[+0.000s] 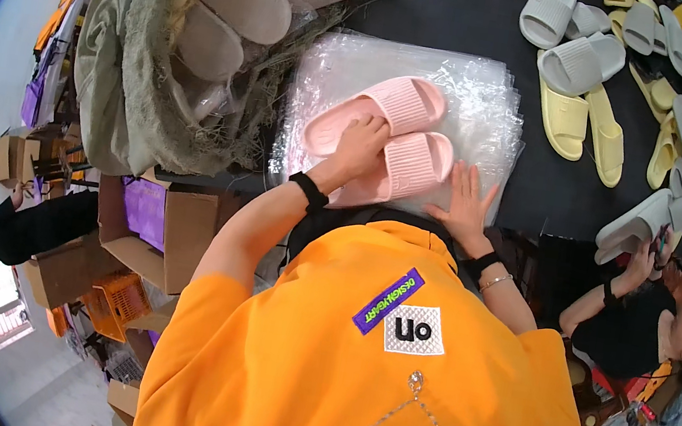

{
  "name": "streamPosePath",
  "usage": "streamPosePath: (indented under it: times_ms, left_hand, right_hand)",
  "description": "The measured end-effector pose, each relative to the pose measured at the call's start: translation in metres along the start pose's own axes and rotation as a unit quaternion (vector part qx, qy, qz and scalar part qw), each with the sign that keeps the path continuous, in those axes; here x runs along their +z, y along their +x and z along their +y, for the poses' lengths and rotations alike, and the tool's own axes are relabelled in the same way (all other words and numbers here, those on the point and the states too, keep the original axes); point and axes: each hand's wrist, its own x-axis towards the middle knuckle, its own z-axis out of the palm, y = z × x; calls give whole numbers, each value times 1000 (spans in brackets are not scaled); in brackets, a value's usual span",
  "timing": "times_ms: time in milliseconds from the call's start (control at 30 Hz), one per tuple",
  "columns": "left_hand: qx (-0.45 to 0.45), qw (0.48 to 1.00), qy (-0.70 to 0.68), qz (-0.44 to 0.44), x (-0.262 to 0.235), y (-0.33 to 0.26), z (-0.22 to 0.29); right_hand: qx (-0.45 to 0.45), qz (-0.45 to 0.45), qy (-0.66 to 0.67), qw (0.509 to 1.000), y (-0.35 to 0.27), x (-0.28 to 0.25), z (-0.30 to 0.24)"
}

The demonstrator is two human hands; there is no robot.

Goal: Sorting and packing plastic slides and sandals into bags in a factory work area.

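Two pink slippers (410, 166) lie side by side on a stack of clear plastic bags (487, 94) in front of me, their toe straps toward the right. My left hand (361, 147) grips the pair where the two meet, its fingers over the inner edges and partly hidden in the footbeds. Beside the nearer slipper's strap, my right hand (467, 207) rests flat on the bags with its fingers spread, holding nothing.
A frayed woven sack (144, 87) with grey slippers (244, 5) stands at the left. Grey slippers (584, 64) and yellow slippers (562, 118) lie on the black table (449, 18) at the right. A co-worker (638, 319) handles slippers on my right. Cardboard boxes (188, 230) stand below left.
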Motion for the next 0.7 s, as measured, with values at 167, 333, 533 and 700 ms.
streamPosePath:
  times_ms: [167,333,533,700]
  left_hand:
    - [-82,994,51,59,-10,-36,-49]
    - [-227,970,20,87,-42,-59,-79]
    - [-20,995,-4,100,-83,-16,-24]
    - [66,997,-23,41,-60,46,14]
  right_hand:
    - [-5,-12,-17,1000,-3,16,8]
    - [5,-18,-14,1000,-1,17,9]
    - [88,-91,99,987,34,-51,-5]
    - [140,-21,142,980,86,-24,51]
